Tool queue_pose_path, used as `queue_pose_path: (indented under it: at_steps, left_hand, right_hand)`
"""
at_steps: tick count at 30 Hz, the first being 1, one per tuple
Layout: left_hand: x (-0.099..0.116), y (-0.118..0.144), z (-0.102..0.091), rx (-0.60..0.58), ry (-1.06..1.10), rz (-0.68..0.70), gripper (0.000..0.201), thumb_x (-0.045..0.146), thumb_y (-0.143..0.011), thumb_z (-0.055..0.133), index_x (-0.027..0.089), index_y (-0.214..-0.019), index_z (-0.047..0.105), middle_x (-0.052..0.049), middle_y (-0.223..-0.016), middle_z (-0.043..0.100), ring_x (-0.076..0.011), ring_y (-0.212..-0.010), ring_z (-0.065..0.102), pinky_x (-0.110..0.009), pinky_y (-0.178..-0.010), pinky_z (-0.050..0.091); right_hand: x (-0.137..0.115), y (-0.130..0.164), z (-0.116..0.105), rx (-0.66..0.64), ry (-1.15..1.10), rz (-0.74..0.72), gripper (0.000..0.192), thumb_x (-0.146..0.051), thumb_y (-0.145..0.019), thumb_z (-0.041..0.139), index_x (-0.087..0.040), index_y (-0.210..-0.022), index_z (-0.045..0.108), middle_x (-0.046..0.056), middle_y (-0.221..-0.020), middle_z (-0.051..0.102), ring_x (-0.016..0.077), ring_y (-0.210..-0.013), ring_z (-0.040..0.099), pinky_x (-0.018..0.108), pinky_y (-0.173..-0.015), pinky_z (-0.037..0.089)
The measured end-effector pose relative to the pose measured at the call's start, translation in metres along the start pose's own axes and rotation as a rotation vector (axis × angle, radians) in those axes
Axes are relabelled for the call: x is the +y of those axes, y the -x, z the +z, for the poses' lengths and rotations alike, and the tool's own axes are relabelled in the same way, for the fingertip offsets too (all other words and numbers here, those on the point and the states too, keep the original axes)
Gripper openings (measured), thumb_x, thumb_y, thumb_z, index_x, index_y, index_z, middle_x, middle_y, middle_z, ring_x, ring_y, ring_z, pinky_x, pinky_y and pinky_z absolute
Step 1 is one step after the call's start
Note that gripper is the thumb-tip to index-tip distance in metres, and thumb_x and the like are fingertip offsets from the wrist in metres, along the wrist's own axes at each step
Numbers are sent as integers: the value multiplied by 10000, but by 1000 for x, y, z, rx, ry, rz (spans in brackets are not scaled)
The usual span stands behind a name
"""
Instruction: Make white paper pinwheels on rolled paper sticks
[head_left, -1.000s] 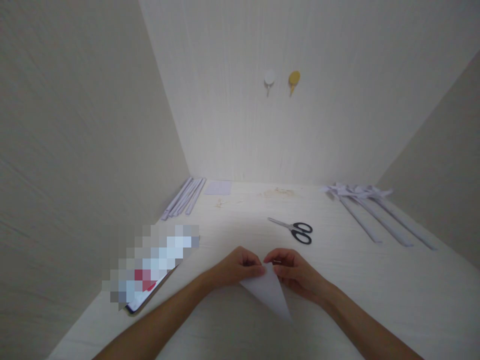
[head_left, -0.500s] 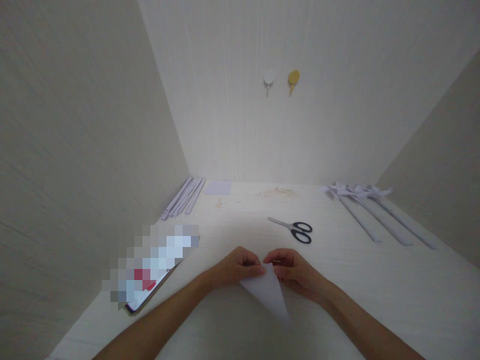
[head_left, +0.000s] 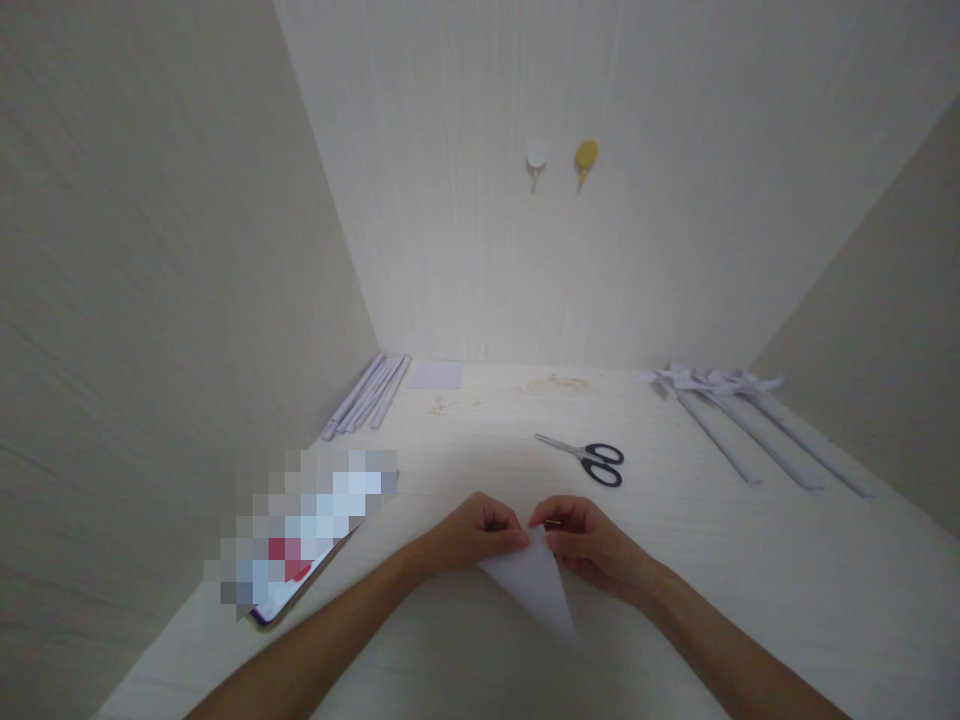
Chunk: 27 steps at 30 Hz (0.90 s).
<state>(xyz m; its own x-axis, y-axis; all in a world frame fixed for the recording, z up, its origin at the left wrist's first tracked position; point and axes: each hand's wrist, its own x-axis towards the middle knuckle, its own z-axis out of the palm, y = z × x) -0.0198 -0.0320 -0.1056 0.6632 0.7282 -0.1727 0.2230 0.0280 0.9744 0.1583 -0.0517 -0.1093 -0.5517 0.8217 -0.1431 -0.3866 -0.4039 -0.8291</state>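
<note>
Hands first: the left hand point(head_left: 469, 535) and right hand point(head_left: 589, 545) meet fingertip to fingertip over a white folded paper triangle point(head_left: 534, 585), each pinching its top corner with fingers curled narrow. That triangle lies flat on the pale wood-grain tabletop point(head_left: 750, 590), point aimed back toward the person. Judging from how it lies, the fold is made and they're just pressing the corner down; whatever comes after the crease isn't started.

Left of the triangle sits a flat device with a blurred-out screen point(head_left: 300, 545). Beyond the triangle, a bit right, lie black-handled metal scissors point(head_left: 585, 458), untouched. Further out from the triangle, a bundle of long white paper strips point(head_left: 367, 395) rests far left by the wall, and another bunch of long white folded strips point(head_left: 750, 425) lies far right.

Compared with a second ago, honestly nothing moved. Same pinch, same paper spot.
</note>
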Motion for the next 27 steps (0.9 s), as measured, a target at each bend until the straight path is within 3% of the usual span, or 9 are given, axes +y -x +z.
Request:
queue_pose_path:
  at_steps: [21, 27]
  left_hand:
    - [-1, 1, 1, -8, -70, 4, 367, 441, -653, 530, 103, -516, 485, 52, -463, 338, -40, -438, 258, -193, -407, 172]
    - [3, 1, 1, -26, -100, 27, 317, 380, -681, 515, 96, -541, 508, 45, -475, 347, -41, -445, 265, -194, -411, 180]
  right_hand:
    - [2, -1, -6, -14, 144, -14, 198, -199, -532, 716, -142, -700, 629, -17, -597, 581, 74, -540, 491, 216, -528, 335]
    - [2, -2, -6, 21, 387, -117, 196, -288, -615, 653, -149, -729, 577, -26, -598, 516, 71, -521, 428, 209, -487, 295]
